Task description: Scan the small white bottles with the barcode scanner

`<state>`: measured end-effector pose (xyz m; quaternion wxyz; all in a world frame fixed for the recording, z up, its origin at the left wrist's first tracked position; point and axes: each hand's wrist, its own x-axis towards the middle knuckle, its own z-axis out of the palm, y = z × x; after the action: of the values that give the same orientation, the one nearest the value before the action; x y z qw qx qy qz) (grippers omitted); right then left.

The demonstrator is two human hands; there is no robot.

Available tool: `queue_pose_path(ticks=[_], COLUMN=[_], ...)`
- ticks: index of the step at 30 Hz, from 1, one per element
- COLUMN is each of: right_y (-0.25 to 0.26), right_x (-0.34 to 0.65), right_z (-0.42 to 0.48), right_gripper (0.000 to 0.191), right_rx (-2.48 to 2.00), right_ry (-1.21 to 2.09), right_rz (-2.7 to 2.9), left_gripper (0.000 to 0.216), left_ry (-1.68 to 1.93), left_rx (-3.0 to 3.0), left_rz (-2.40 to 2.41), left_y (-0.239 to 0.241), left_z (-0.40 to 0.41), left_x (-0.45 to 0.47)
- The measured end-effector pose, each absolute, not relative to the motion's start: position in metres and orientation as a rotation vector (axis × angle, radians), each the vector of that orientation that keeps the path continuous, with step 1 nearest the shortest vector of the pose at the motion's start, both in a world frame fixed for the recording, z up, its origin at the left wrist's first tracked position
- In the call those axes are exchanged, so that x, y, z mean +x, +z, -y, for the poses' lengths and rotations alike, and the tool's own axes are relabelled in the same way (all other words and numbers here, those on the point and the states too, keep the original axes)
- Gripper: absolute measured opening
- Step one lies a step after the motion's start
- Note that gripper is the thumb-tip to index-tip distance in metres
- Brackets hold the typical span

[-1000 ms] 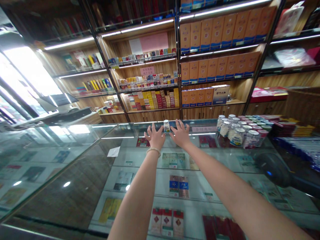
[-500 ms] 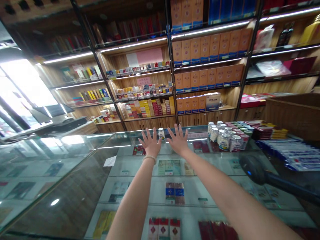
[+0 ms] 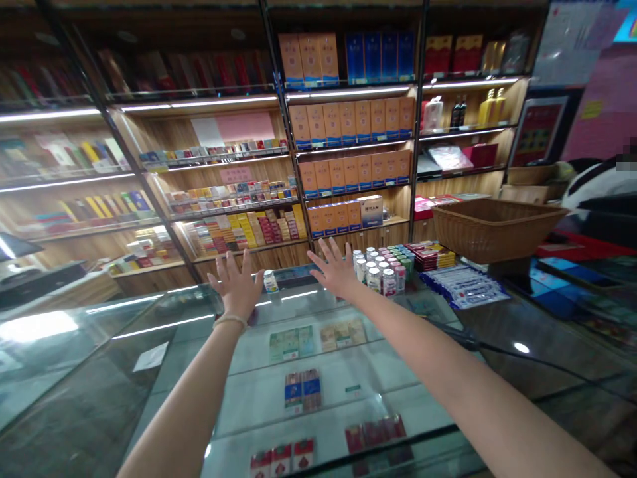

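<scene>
Both of my arms reach forward over a glass display counter (image 3: 249, 392). My left hand (image 3: 236, 287) is open with fingers spread, a beaded bracelet at its wrist; it holds nothing. Just right of it stands a single small white-capped bottle (image 3: 271, 281) on the glass. My right hand (image 3: 334, 271) is also open, fingers apart, with nothing in it. Close to its right side is a cluster of small capped bottles (image 3: 388, 282) with white, pink and green labels. Whether either hand touches the glass I cannot tell.
Blue-and-white packets (image 3: 468, 285) and a wicker basket (image 3: 497, 229) sit at the right. A dark cable (image 3: 542, 364) crosses the counter. Cigarette packs (image 3: 303, 390) lie under the glass. Shelves of orange boxes (image 3: 355, 171) line the back. A person's white sleeve (image 3: 594, 186) shows far right.
The view has swung to the right, bringing the whole basket and a person into sight. My hands have spread farther apart, the bottle still between them. The dark handheld device has mostly dropped behind my right arm.
</scene>
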<state>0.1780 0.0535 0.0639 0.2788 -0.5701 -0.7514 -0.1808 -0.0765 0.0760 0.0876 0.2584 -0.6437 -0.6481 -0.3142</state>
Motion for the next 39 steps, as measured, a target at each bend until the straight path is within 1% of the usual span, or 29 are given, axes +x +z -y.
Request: queue_pose_path(ticks=[7,13,18,27,33,39], right_y=[0.083,0.08,0.076,0.069,0.052,0.028], right_x=[0.238,0.294,0.321,0.347,0.354,0.357], right_z=[-0.019,0.011,0.026,0.048,0.049,0.047], right_gripper=[0.055,0.053,0.052,0.054,0.055,0.051], right_rx=[-1.565,-1.632,-1.676,-1.725,-1.73,-1.712], right_ry=[-0.521,-0.561,-0.571,-0.584,-0.602,-0.653], right_rz=[1.954,1.952,1.959,1.92,1.885,1.859], left_gripper=[0.065,0.064,0.063,0.057,0.059,0.055], left_ry=[-0.887,-0.905,-0.929,-0.899,-0.866,-0.848], left_rx=[-1.851,-1.952,-2.029,-2.089,-2.136,-2.142], left_rz=[1.686,1.624,1.6,1.567,1.618,1.611], left_y=[0.1,0.097,0.091,0.07,0.051,0.025], left_z=[-0.041,-0.012,0.001,0.02,0.023,0.024], left_x=[-0.024,0.018,0.052,0.099,0.121,0.122])
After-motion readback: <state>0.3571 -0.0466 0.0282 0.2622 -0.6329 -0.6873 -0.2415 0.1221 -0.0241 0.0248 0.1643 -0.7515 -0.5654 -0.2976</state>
